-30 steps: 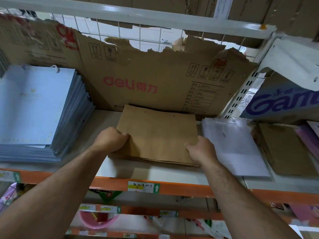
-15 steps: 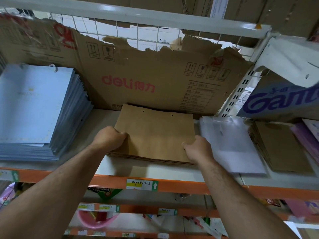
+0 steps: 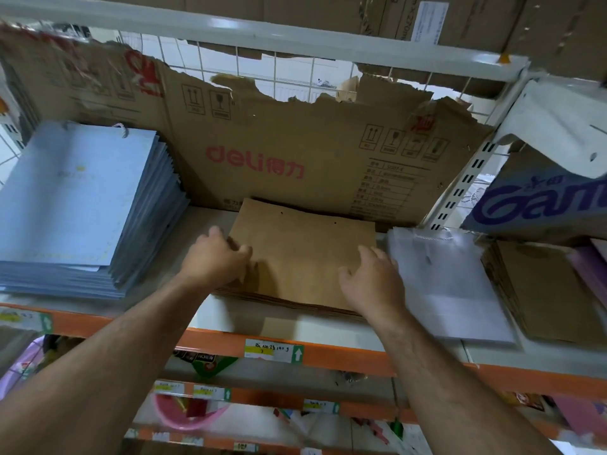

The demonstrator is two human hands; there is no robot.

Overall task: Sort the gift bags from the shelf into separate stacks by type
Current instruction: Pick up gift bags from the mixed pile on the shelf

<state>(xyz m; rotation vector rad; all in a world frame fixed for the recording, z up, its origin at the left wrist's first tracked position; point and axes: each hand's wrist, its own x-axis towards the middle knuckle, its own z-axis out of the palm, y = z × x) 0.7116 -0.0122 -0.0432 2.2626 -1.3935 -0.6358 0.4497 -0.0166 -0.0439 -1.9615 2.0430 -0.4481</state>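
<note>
The kraft bag stack [image 3: 302, 257] lies just in front of the torn deli carton [image 3: 295, 152]. Left grip [image 3: 213, 257] curls at the stack's edge, hold unclear; right grip [image 3: 371, 280] is spread, holding nothing. Lifted one-sided, loose bags could slide onto the white bags [image 3: 443, 284].

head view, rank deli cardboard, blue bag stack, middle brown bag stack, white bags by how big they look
1. deli cardboard
2. blue bag stack
3. middle brown bag stack and white bags: look alike, not ranked
</note>
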